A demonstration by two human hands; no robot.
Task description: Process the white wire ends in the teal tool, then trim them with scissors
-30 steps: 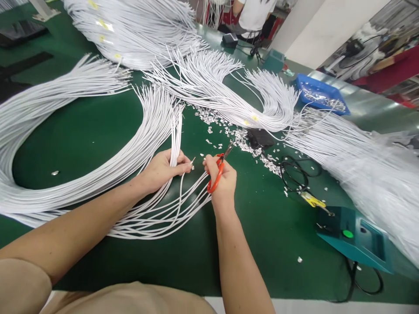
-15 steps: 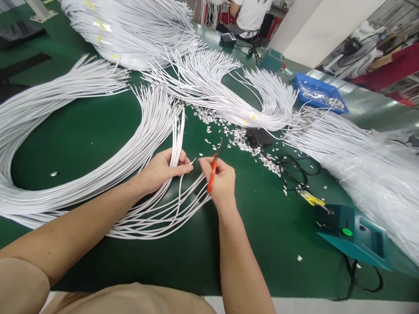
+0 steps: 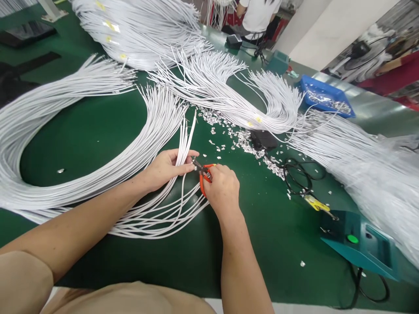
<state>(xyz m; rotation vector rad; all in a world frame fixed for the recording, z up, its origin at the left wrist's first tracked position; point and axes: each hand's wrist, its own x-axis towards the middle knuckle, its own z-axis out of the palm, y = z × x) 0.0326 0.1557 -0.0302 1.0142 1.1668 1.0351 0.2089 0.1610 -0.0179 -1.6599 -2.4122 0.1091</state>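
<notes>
Left hand (image 3: 166, 168) pinched around the ends of a few thin white insulated wires (image 3: 182, 148), held up just off the worktop so the tips stand clear; right hand (image 3: 222, 189) clenched on small orange-handled cutters (image 3: 203, 171), blades aimed left at those tips, touching or nearly so; trimmed strands fanned beneath both wrists; silvery offcut scraps (image 3: 242, 139) strewn just beyond, apparently dropped where cut; large white wire bundles (image 3: 65, 109) looped across the green worktop (image 3: 271, 226); teal box with green button (image 3: 360, 244) near the right edge; blue tray (image 3: 327, 93) further back.
</notes>
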